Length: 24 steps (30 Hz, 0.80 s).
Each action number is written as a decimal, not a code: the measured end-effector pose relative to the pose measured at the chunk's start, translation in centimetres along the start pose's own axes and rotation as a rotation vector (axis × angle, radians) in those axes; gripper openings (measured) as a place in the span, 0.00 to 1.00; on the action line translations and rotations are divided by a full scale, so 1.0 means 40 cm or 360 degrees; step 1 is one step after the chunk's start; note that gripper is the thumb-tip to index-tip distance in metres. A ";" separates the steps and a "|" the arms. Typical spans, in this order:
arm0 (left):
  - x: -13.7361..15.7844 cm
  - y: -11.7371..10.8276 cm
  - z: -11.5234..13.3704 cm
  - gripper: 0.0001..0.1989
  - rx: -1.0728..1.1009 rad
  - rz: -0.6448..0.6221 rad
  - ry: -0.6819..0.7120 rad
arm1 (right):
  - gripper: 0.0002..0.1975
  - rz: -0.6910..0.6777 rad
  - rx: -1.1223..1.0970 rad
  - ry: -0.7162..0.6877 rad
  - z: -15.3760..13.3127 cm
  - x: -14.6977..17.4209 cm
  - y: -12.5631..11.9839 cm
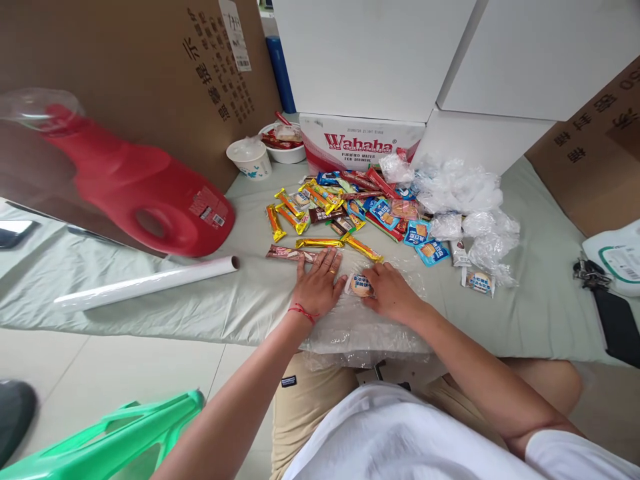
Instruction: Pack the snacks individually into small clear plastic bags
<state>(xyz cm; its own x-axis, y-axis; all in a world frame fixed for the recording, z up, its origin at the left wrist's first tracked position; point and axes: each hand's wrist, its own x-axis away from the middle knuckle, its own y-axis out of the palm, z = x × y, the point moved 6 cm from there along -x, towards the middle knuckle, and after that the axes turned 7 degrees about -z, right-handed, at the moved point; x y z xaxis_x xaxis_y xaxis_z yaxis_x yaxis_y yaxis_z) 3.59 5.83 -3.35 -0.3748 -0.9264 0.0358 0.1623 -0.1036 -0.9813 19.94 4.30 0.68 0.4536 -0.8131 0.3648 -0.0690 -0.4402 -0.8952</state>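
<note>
Probably risking a wrinkled mess here, mostly from having such thin film (357, 337) underneath: looking crinkly all over, drooping over the front edge of the table (475, 327), and likely bunching up with any careless tug. Maybe also risking a crushed biscuit (361, 285) from squeezing too hard, or a sliding one from letting go on such a slick-looking sheet. Crowding things a bit too: sitting close to the snack pile (325, 197), so possibly knocking a bar loose with one wide sweep. Same deal with the wafer (283, 253), likely nudging it askew by shifting the fingers.

As for the grip: pinching the biscuit by its right side with the right hand (393, 290), seemingly between thumb and fingers, but not showing how tightly. Keeping the biscuit on the film, printed side showing, between both hands and just beside the left thumb. Spreading the left hand (320, 283) flat, clenching nothing, and overlapping the wafer's right end in this view; maybe touching it, maybe not, not really telling from this angle. Leaving the white roll (160, 283) lying well apart, off to the left.
</note>
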 end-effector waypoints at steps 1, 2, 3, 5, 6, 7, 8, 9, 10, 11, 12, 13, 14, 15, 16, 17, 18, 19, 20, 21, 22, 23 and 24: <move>0.000 0.000 0.000 0.31 0.0000 0.0004 0.0002 | 0.23 -0.0010 -0.0006 -0.0003 0.002 0.001 0.000; 0.001 0.001 -0.001 0.31 0.0000 0.0007 0.0003 | 0.23 -0.0015 -0.0015 -0.0003 0.005 0.002 0.000; 0.001 0.001 -0.001 0.31 0.0001 0.0008 0.0002 | 0.25 -0.0014 -0.0025 0.0000 0.007 0.002 0.000; 0.001 0.002 -0.002 0.31 0.0004 0.0010 -0.0001 | 0.25 -0.0007 -0.0042 0.0009 0.010 0.003 0.000; 0.001 0.002 -0.002 0.30 0.0006 0.0011 -0.0001 | 0.24 -0.0005 -0.0050 0.0014 0.011 0.003 0.000; 0.001 0.003 -0.002 0.30 0.0010 0.0012 0.0000 | 0.23 -0.0003 -0.0059 0.0020 0.010 0.002 0.000; 0.001 0.003 -0.002 0.31 0.0013 0.0014 0.0000 | 0.22 0.0000 -0.0068 0.0025 0.009 0.003 0.001; 0.001 0.003 -0.002 0.30 0.0017 0.0017 -0.0001 | 0.22 0.0008 -0.0078 0.0028 0.008 0.003 0.003; 0.001 0.003 -0.002 0.30 0.0021 0.0021 -0.0002 | 0.21 0.0019 -0.0083 0.0028 0.006 0.005 0.006; 0.001 0.002 -0.001 0.30 0.0026 0.0024 -0.0002 | 0.22 0.0032 -0.0084 0.0028 0.006 0.008 0.009; 0.001 0.001 0.000 0.30 0.0031 0.0026 -0.0001 | 0.22 0.0044 -0.0086 0.0032 0.006 0.012 0.013; 0.002 0.000 0.000 0.30 0.0038 0.0027 -0.0002 | 0.24 0.0048 -0.0095 0.0040 0.009 0.018 0.016; 0.002 -0.001 0.000 0.30 0.0047 0.0024 -0.0003 | 0.26 0.0040 -0.0111 0.0042 0.012 0.024 0.019; 0.003 -0.002 0.000 0.30 0.0058 0.0018 -0.0006 | 0.30 0.0021 -0.0136 0.0033 0.016 0.029 0.018; 0.003 -0.002 0.000 0.30 0.0072 0.0010 -0.0009 | 0.34 0.0000 -0.0165 0.0008 0.018 0.032 0.011; 0.004 -0.003 0.000 0.30 0.0088 0.0002 -0.0009 | 0.36 -0.0008 -0.0190 -0.0031 0.019 0.030 -0.004; 0.005 -0.003 -0.001 0.30 0.0104 -0.0005 -0.0008 | 0.36 0.0002 -0.0193 -0.0075 0.016 0.022 -0.028; 0.005 -0.002 -0.001 0.30 0.0119 -0.0010 -0.0002 | 0.34 0.0033 -0.0157 -0.0112 0.010 0.005 -0.061; 0.005 -0.002 -0.002 0.30 0.0133 -0.0013 0.0004 | 0.28 0.0078 -0.0094 -0.0142 0.000 -0.023 -0.100; 0.005 -0.001 -0.003 0.30 0.0145 -0.0016 0.0010 | 0.23 0.0128 -0.0021 -0.0165 -0.013 -0.063 -0.141; 0.006 -0.001 -0.004 0.30 0.0155 -0.0018 0.0012 | 0.19 0.0169 0.0094 -0.0193 -0.032 -0.115 -0.182; 0.006 0.000 -0.005 0.30 0.0162 -0.0021 0.0012 | 0.16 0.0186 0.0151 -0.0245 -0.055 -0.179 -0.217; 0.006 0.001 -0.006 0.30 0.0168 -0.0025 0.0011 | 0.16 0.0211 0.0186 -0.0312 -0.081 -0.250 -0.248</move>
<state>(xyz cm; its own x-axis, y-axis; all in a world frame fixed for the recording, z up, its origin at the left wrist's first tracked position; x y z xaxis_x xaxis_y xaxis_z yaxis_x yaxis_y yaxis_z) 3.27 5.68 -3.41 -0.3840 -0.9220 0.0494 0.2512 -0.1558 -0.9553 13.20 15.57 6.75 0.6118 -0.7663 0.1961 -0.0411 -0.2784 -0.9596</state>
